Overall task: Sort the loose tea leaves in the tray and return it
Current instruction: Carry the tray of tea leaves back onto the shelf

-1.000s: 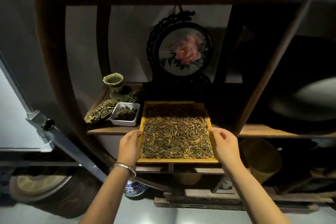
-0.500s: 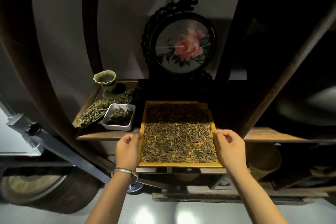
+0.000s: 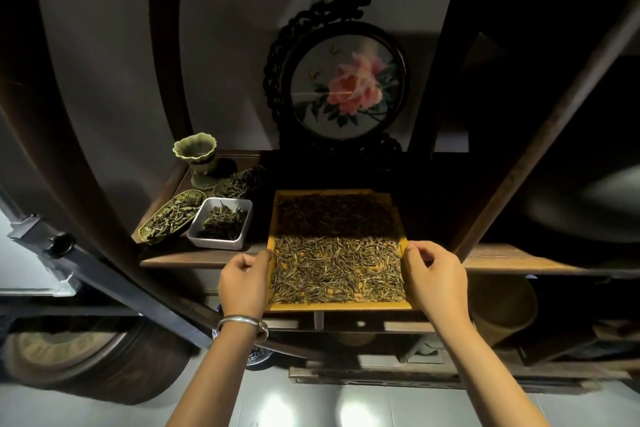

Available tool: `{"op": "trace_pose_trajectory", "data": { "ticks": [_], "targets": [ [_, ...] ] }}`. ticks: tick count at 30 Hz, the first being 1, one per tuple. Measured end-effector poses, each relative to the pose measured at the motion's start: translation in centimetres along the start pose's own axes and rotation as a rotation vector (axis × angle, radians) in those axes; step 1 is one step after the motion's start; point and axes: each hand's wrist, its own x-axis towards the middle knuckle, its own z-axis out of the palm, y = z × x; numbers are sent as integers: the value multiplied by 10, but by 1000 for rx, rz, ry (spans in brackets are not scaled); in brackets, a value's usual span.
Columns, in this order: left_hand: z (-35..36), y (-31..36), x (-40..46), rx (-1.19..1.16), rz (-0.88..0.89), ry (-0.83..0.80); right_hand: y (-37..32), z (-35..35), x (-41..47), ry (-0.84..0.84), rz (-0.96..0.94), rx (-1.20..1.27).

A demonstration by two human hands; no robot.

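Note:
A square yellow wooden tray (image 3: 341,306) covered with loose tea leaves (image 3: 337,267) rests half on the dark wooden shelf (image 3: 194,258), its near half sticking out past the shelf's front edge. My left hand (image 3: 244,282), with a silver bangle on the wrist, holds the tray's left rim. My right hand (image 3: 434,279) holds the right rim, fingers curled over the edge. The tray's far half lies in shadow under the shelf above.
Left of the tray stand a white rectangular dish (image 3: 221,224) of leaves, a woven leaf-shaped dish (image 3: 171,220) of leaves and a green fluted cup (image 3: 196,154). A round framed peony picture (image 3: 346,87) stands behind. A curved dark frame post (image 3: 86,184) runs at the left.
The tray has slid farther back onto the shelf, with more of it now under the shadow. Both hands moved forward with it, still on its side rims.

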Motion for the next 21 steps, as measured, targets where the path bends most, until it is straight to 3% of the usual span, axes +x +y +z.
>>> {"op": "trace_pose_trajectory", "data": {
  "ticks": [3, 7, 10, 16, 21],
  "targets": [
    [-1, 1, 3, 57, -7, -17, -1, -1, -1, -58, -32, -26],
    [-23, 3, 2, -169, -82, -302, 4, -10, -12, -134, -1, 10],
    [-48, -4, -7, -121, -15, -460, 11, -23, -28, -190, -40, 42],
    [-68, -18, -27, 239, 269, -544, 17, -38, -49, -291, -100, -6],
    [-55, -19, -28, 317, 372, -418, 14, -39, -54, -279, -144, -60]
  ]
}}
